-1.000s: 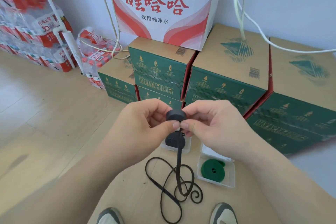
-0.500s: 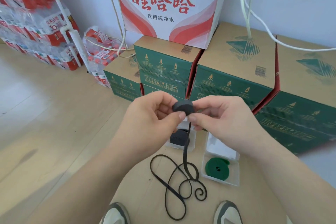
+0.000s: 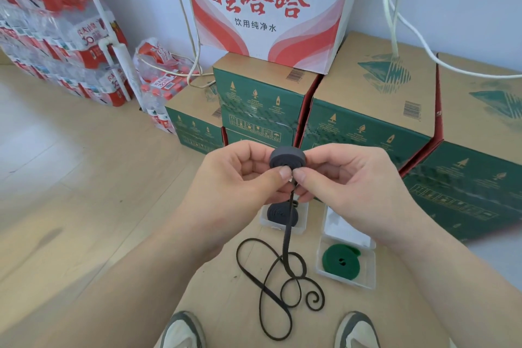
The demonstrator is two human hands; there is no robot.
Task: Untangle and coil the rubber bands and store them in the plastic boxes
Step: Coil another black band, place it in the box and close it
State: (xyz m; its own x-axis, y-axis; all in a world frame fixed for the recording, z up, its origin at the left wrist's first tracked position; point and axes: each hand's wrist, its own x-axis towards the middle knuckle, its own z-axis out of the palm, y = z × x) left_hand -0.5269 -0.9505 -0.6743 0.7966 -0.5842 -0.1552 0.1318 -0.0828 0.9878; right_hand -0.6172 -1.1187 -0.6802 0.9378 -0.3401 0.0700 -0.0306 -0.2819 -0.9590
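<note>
Left hand: my left hand (image 3: pixel 240 178) is curled round the left edge of the black coil (image 3: pixel 287 159), with the thumb tip pressed on its near face.
Right hand: my right hand (image 3: pixel 347 181) is curled the same way on the right edge. Its thumb touches the left thumb and pinches where the strip leaves the roll.
Black coil: it is held up between both sets of fingertips (image 3: pixel 284 172), flat face toward me.
Loose tail (image 3: pixel 286 237): it drops straight down from under the thumbs, then lies in slack loops on the floor below the hands.
Handling: I judge it light, soft and springy. It looks grippy rather than slick and not fragile, but the roll will likely unwind if the pinch eases.
Where to hold: I would grip the roll's rim, keep one thumb on the outermost turn, and let the tail run flat through the other fingers.
Boxes: directly below the thumbs is a plastic box (image 3: pixel 302 216) with a stored coil (image 3: pixel 278 213) in it. Below the right wrist is the second box (image 3: pixel 367 268) with a green coil (image 3: pixel 340 261).
</note>
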